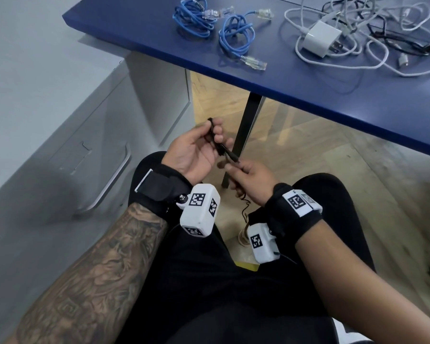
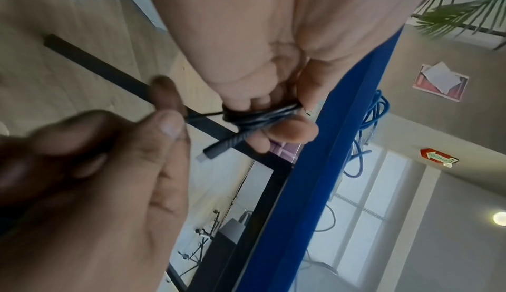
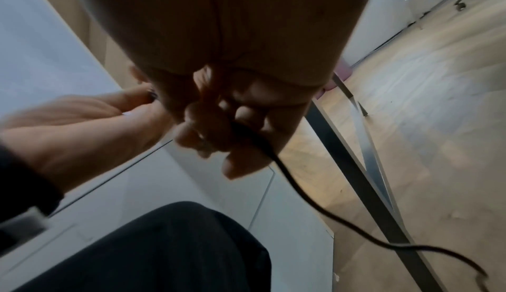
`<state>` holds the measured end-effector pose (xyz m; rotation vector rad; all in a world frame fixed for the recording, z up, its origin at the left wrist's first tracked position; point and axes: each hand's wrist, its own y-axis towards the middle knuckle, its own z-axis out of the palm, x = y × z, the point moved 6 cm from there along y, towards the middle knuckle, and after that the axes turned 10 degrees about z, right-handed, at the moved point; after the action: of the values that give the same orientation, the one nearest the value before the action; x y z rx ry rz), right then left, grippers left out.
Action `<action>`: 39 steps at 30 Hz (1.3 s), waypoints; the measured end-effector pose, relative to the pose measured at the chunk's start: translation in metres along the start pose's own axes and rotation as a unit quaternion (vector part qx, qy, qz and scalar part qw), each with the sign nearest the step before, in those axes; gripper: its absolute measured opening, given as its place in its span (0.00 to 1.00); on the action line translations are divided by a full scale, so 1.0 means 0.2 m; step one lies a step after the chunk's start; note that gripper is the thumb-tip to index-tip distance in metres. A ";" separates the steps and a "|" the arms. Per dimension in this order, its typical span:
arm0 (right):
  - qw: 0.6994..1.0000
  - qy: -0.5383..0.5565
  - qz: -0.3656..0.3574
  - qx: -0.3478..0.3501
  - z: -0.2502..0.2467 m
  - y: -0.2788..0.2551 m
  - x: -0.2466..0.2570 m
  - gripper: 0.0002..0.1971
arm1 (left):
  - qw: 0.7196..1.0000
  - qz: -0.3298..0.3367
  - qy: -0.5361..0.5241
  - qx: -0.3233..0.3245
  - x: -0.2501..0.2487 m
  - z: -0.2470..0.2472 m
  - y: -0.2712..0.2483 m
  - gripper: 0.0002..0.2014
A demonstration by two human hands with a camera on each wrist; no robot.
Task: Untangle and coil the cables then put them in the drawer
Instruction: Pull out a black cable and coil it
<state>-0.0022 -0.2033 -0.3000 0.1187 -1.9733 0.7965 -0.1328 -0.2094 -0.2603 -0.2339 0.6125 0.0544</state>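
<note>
A thin black cable (image 1: 215, 142) is wound in loops round the fingers of my left hand (image 1: 204, 147), held above my lap; in the left wrist view the black cable coil (image 2: 263, 116) lies across the fingers with its plug (image 2: 219, 149) sticking out. My right hand (image 1: 243, 175) pinches the cable's free run between thumb and fingers just right of the coil. The loose tail (image 3: 315, 201) hangs from the right hand (image 3: 235, 128) toward the floor. Two coiled blue cables (image 1: 236, 38) and a tangle of white and black cables (image 1: 372, 33) lie on the blue table (image 1: 358, 100).
A grey drawer cabinet (image 1: 80, 150) with a curved handle (image 1: 114, 180) stands at my left, its drawers closed. A white charger block (image 1: 320, 42) sits among the tangle. The table's black leg (image 1: 243, 135) stands just behind my hands. My knees in black trousers are below.
</note>
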 end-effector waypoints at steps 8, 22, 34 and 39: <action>0.986 -0.115 -0.118 -0.004 -0.01 -0.13 0.20 0.14 | 0.967 0.107 0.232 -0.024 -0.03 -0.10 0.03 0.11; 0.979 0.052 -0.186 -0.072 -0.23 -0.19 0.31 0.03 | 0.887 -0.024 0.444 0.123 0.11 0.05 -0.05 0.19; 0.993 0.049 -0.070 -0.082 -0.16 -0.04 0.10 0.14 | 0.997 -0.037 -0.042 0.047 -0.03 0.10 -0.05 0.15; 0.997 -0.057 -0.040 0.022 0.01 -0.08 0.10 0.11 | 0.999 0.030 -0.031 -0.032 -0.04 -0.03 0.01 0.12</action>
<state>-0.0072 -0.2114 -0.2767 0.2734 -2.0438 0.7970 -0.1432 -0.2083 -0.2609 -0.2747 0.5569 0.1386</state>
